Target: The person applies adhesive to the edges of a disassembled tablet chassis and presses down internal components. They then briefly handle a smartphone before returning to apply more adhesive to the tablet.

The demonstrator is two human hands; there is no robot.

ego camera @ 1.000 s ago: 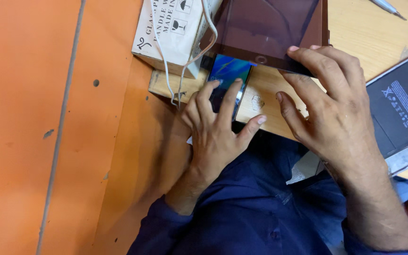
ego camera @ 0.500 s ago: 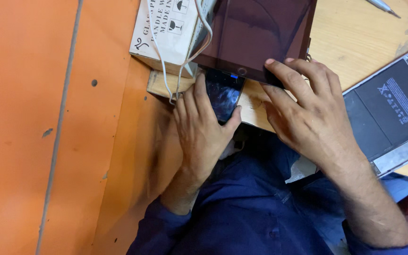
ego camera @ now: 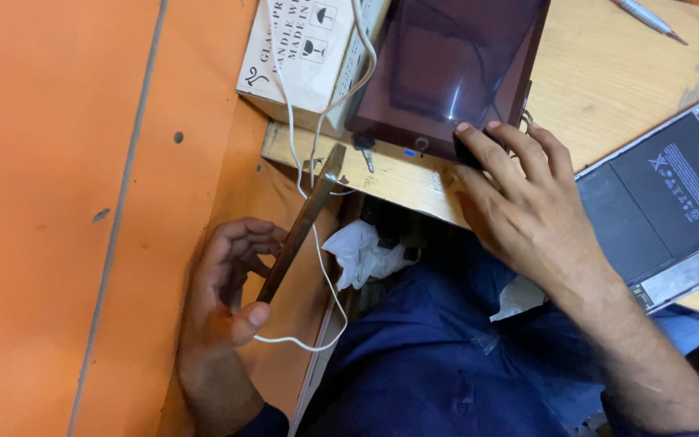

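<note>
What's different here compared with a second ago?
The left hand has dropped from the edge of the wooden table to below it, taking the phone along; the phone now shows edge-on, its lit screen no longer visible. The right hand has stayed on the lower edge of the dark tablet. The cardboard box, white cable and opened tablet lie as before.

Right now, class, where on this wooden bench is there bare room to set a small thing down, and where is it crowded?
Free: bare wooden bench between dark tablet, metal tool and opened tablet. Crowded: front edge, where right hand presses the tablet, beside cardboard box and white cable.
</note>
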